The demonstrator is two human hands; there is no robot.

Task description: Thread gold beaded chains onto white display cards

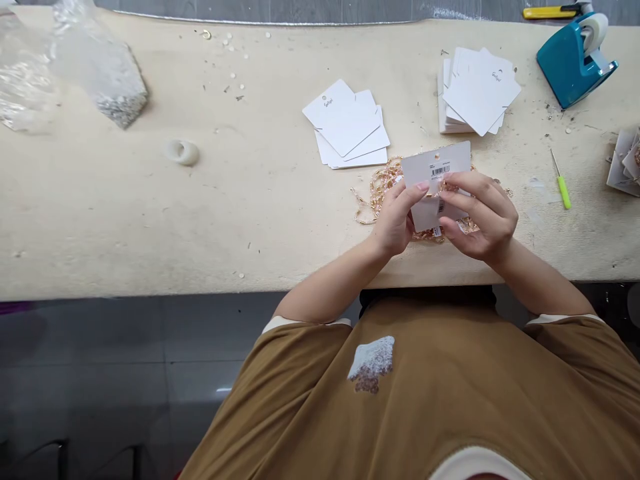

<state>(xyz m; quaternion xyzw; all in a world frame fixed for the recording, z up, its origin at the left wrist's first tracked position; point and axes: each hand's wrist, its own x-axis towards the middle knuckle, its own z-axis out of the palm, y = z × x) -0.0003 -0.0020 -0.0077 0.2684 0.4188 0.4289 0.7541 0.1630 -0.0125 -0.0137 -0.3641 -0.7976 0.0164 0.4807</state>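
Note:
My left hand grips the left edge of a white jewelry card, its thumb on the face that carries a printed barcode. The card is tilted up above the table. At the card's right side is my right hand, its fingertips pinched on a beaded strand that lies across the card. Part of that strand is hidden by the fingers. Beneath the card and both hands lies a pile of pink and gold beaded strands, mostly covered from view.
Two stacks of white cards, one small and one taller, lie beyond my hands. To the right are a teal tape dispenser, a green-handled pick and more cards. Leftward sit a tape roll and a plastic bag.

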